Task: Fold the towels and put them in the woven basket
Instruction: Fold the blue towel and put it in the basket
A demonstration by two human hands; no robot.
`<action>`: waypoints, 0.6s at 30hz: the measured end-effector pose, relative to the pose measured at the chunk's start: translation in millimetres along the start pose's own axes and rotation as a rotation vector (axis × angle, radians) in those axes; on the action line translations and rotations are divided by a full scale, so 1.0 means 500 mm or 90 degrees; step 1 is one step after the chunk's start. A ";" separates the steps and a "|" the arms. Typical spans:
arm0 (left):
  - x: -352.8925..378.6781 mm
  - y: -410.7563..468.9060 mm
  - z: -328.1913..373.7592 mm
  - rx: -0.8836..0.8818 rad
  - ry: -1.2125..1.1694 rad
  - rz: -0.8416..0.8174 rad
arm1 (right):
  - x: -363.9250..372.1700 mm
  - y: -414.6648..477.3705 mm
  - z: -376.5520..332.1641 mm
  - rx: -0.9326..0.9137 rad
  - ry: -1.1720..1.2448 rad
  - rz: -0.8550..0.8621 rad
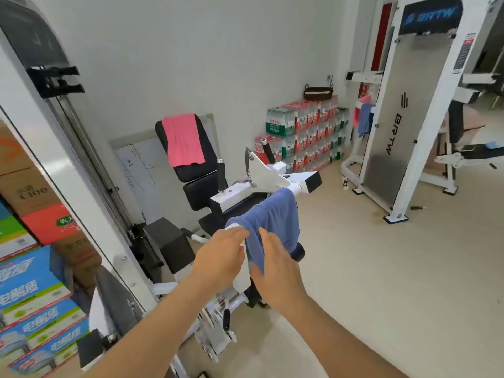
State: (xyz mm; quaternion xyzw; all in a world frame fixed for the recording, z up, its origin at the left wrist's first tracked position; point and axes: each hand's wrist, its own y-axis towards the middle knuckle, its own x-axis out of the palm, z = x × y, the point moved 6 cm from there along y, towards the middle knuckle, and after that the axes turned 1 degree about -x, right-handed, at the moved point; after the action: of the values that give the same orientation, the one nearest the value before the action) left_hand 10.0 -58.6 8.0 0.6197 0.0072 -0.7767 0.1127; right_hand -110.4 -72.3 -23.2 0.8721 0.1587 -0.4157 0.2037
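The fingers (pixel 237 234) of the left hand (pixel 218 259) were straight and close together. Their tips touched the near top edge of the blue towel (pixel 270 214). They were not curled round anything. The fingers (pixel 266 236) of the right hand (pixel 278 271) were straight too and lay flat on the side of the towel that hung down. The right thumb was hidden, so I could not tell if it pinched the cloth. A fold of the towel hung down in the gap between the two hands. Both hands were just as near to it, one on each side. The towel was draped over a white bar (pixel 300 185) of the gym machine. The bar ran from the hands up and away to the right, and the towel hung down across it. I think the next move was to grip the towel and lift it up and off the bar. The woven basket (pixel 318 92) sat far away by the wall, on top of the stacked water bottles (pixel 302 126). A pink towel (pixel 184 140) lay over the black seat back (pixel 201 159), well apart from the hands.
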 end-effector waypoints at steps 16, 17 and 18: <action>-0.019 0.436 0.029 0.089 -0.408 -0.123 | -0.110 0.445 0.167 0.063 0.237 -0.030; -0.032 0.472 0.060 0.095 -0.442 -0.144 | -0.151 0.481 0.191 0.066 0.265 -0.031; -0.041 0.511 0.088 0.095 -0.461 -0.185 | -0.189 0.518 0.215 0.071 0.299 -0.046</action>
State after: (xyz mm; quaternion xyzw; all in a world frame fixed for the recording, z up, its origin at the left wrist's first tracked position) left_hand 19.0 -310.9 70.5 0.3051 -0.0019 -0.9511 -0.0487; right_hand -122.9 -359.3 48.0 0.9484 0.2097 -0.2168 0.0980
